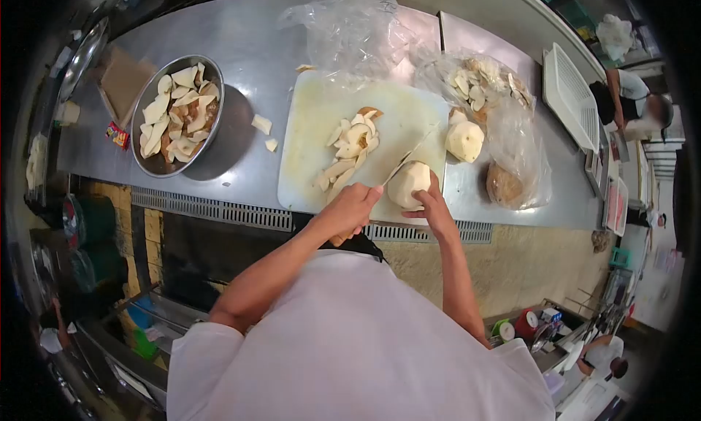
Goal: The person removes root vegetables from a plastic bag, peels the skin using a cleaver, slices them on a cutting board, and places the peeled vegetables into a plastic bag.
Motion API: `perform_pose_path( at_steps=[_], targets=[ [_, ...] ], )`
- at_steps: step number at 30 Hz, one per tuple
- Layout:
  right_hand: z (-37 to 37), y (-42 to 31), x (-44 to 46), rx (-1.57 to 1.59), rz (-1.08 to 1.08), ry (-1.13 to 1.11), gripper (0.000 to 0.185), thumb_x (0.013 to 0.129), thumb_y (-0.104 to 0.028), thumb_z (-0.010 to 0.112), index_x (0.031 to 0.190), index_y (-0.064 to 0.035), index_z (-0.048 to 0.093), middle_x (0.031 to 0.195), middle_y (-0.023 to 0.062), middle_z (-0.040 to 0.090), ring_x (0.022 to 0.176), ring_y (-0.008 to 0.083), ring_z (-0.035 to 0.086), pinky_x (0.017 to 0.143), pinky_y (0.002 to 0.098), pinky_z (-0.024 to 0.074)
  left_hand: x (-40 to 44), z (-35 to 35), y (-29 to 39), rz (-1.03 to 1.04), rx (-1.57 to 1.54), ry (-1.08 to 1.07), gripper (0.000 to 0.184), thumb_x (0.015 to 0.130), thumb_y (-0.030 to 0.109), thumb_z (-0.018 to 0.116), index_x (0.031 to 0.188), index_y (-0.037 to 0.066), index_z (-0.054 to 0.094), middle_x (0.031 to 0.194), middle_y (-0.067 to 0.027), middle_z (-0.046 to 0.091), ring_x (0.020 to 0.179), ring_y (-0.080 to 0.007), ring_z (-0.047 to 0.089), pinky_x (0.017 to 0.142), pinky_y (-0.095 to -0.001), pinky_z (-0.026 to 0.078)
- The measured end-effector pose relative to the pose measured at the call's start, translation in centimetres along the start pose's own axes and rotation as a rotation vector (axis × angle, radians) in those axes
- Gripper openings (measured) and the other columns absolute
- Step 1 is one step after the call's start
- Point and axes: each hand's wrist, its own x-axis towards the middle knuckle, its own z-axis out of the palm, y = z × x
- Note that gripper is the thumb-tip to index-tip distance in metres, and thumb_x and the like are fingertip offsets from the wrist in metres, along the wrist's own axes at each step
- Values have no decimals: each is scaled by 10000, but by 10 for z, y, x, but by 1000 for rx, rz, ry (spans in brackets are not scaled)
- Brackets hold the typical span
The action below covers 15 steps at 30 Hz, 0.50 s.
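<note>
My left hand is closed around the handle of a knife, its blade slanting up and right along the edge of a peeled, pale root vegetable. My right hand grips that vegetable from its right side. Both are over the lower right of a white cutting board. Cut pale slices lie in a pile left of the knife. Another peeled vegetable rests at the board's right edge.
A metal bowl of slices stands left, with two loose pieces beside it. Plastic bags, peelings, a bagged brown vegetable and a white rack lie behind and right. Other people are at the far right.
</note>
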Motion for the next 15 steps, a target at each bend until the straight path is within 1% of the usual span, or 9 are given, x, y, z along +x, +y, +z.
perform_pose_path(
  at_steps=[1,4,7,9,11,12,13,14,15],
  targets=[
    [1,1,1,-22,-5,3,797,915,-188,519,1624,-188,156,1510,150,423,1282,326,547,852,457,632,-1,-4,0,22,-28,-2,592,1117,380,388,706,-26,519,509,-73,530,386,-173,545,422,-381,469],
    [3,5,-2,-9,8,25,800,908,-197,522,1626,-190,169,1514,148,424,1277,329,554,828,447,640,-41,-12,-10,15,-10,-37,612,1112,389,393,684,-33,507,486,-79,522,383,-195,549,411,-366,467],
    [3,3,-7,6,22,43,811,900,-209,527,1630,-189,176,1509,148,435,1269,330,563,800,440,648,-10,4,-38,61,-69,3,622,1112,398,385,678,-27,516,473,-83,518,374,-199,547,419,-365,468],
    [-2,3,-7,-9,16,49,816,896,-217,527,1633,-189,177,1503,148,445,1262,330,569,785,436,652,32,13,-44,79,-88,6,621,1112,396,383,676,-25,519,477,-85,521,369,-194,542,424,-373,468],
    [-11,7,-5,6,10,-27,848,882,-179,553,1639,-199,171,1497,140,453,1256,313,574,770,418,654,48,5,-36,99,-111,15,620,1112,393,382,674,-23,522,480,-86,524,364,-189,537,430,-382,467],
    [-10,5,-6,-1,8,-28,848,882,-179,553,1639,-199,171,1497,140,453,1256,313,574,770,418,654,46,0,-28,105,-56,7,580,1112,394,378,751,-22,562,500,-100,545,380,-219,546,432,-383,466],
    [-8,2,-9,-53,-13,-5,868,873,-157,577,1639,-173,169,1468,147,483,1220,305,598,760,410,655,42,-3,-20,108,3,-2,552,1112,395,375,829,-21,603,519,-113,566,396,-250,555,434,-385,466],
    [-5,0,-11,-101,-30,21,888,865,-135,602,1639,-147,167,1439,154,513,1184,298,622,750,403,656,31,-6,-19,108,5,-6,552,1112,395,375,829,-21,603,519,-113,566,396,-250,555,434,-385,466],
    [-3,-3,-13,-92,-25,28,888,865,-135,602,1639,-147,167,1439,154,513,1184,298,622,750,403,656,11,-7,-25,323,150,103,504,1107,378,384,911,-19,624,552,-159,581,459,-320,584,494,-426,492]
  ],
)
